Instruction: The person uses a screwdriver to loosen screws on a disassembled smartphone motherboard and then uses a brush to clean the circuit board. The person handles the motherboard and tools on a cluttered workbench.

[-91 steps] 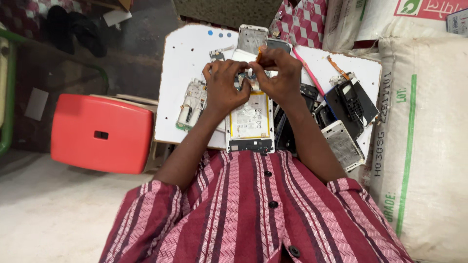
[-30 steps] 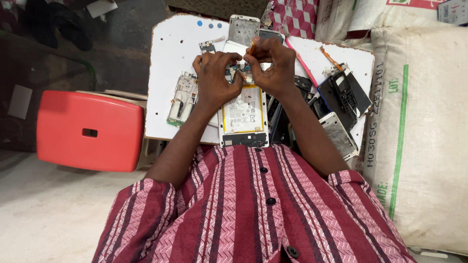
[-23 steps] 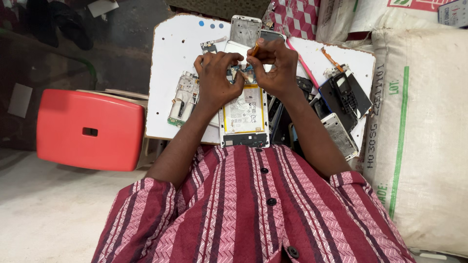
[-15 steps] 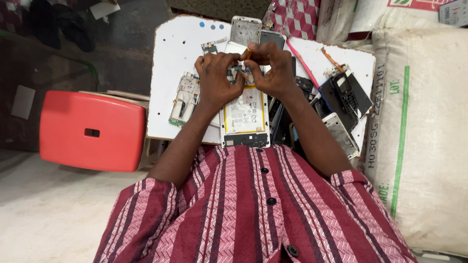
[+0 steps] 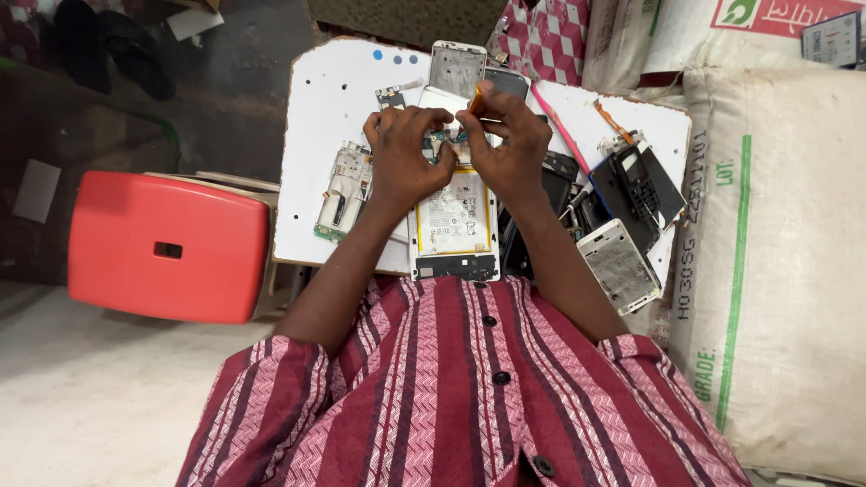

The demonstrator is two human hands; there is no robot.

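— What's at the far left?

— A red stool (image 5: 169,245) on the floor, just beside my white board (image 5: 316,117). The board rests over my lap, above my striped shirt (image 5: 469,388).

— And on the board, left side?

— A bare phone frame (image 5: 338,189) with green circuit parts, lying flat, just left of my left hand (image 5: 403,160).

— That hand: open or closed?

— Fingers curled down, tips pressed on the top end of the open phone (image 5: 454,216). It steadies the phone; I can't tell if anything is pinched under the tips.

— Where is the phone?

— Middle of the board, back off, battery with yellow edging face up, lower end at the board's near edge, close to my shirt.

— Right hand?

— My right hand (image 5: 507,144) meets the left over the phone's top. Thumb and forefinger are pinched narrow on a small orange tool (image 5: 474,97), tip angled down at the exposed circuit board (image 5: 446,140).

— Further right?

— A pink stick (image 5: 561,131), a dark handset (image 5: 636,180), a silver phone shell (image 5: 619,266), all lying on the board. Then a white sack (image 5: 776,261) with a green stripe, against the board's right edge.
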